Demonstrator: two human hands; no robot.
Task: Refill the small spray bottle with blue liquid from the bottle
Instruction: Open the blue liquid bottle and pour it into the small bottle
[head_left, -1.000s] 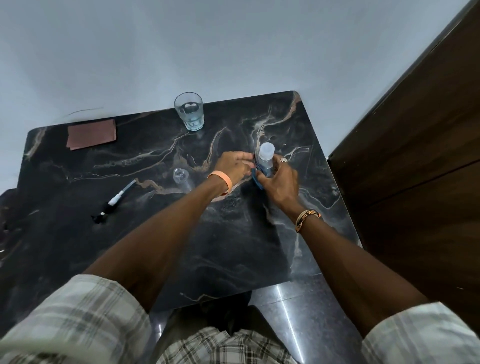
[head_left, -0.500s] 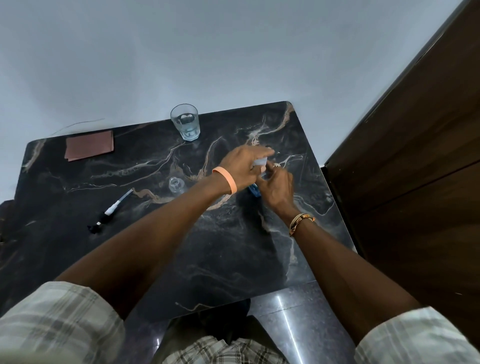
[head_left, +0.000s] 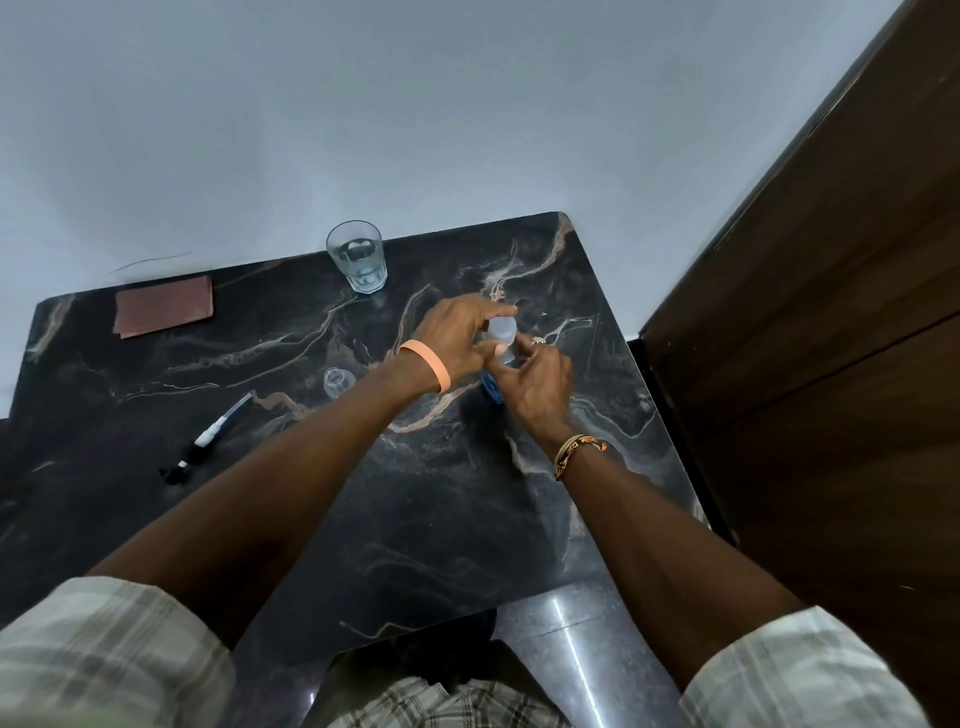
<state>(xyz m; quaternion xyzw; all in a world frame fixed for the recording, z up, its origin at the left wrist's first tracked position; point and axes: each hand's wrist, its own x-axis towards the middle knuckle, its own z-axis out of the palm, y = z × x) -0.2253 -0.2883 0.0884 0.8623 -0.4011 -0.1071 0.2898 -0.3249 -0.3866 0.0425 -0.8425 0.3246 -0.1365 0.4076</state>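
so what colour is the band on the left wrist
The wristband is plain peach orange, head view.

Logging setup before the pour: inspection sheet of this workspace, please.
surface: black marble table, pale veins.
job's things: blue bottle upright, cap on; small spray bottle upright, open; its pump lying to the left.
clutter: glass with clear liquid; brown cloth or paper.
grippers: left hand grips the cap; right hand holds the blue bottle.
cables: nothing seen.
surroundings: grey wall; wooden panel on the right.
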